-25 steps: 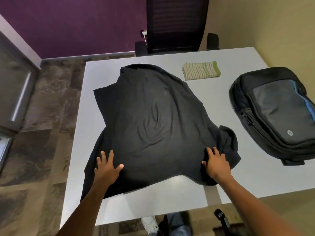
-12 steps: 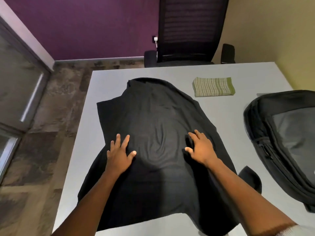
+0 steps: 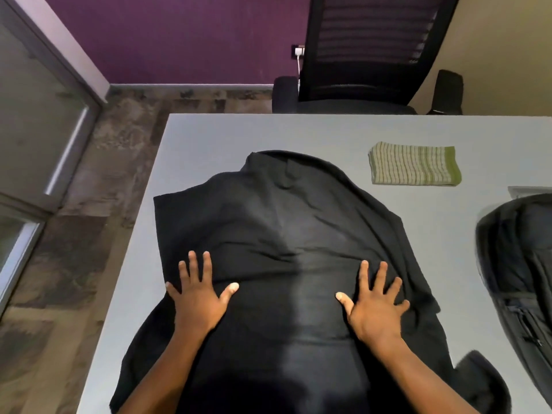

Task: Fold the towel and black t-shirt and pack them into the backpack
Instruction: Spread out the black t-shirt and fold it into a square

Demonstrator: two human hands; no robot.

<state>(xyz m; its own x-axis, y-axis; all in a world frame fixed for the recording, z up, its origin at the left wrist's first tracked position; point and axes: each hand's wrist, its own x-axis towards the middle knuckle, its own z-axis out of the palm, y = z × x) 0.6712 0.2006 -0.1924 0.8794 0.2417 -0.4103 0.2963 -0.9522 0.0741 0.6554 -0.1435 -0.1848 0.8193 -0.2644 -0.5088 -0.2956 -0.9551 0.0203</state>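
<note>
Both forearms reach forward over the near edge of the table (image 3: 209, 135), palms down. The left hand (image 3: 198, 297) lies flat on the black t-shirt (image 3: 283, 234) with its fingers spread and straight, grasping nothing. The right hand (image 3: 375, 306) presses the shirt the same way, fingers splayed. The shirt is spread across the table, wrinkled. The folded green striped towel (image 3: 413, 167) lies beyond it on the right, apart. The backpack (image 3: 519, 264) lies at the right edge.

No text, label, brand, number or sign can be read anywhere in view.
</note>
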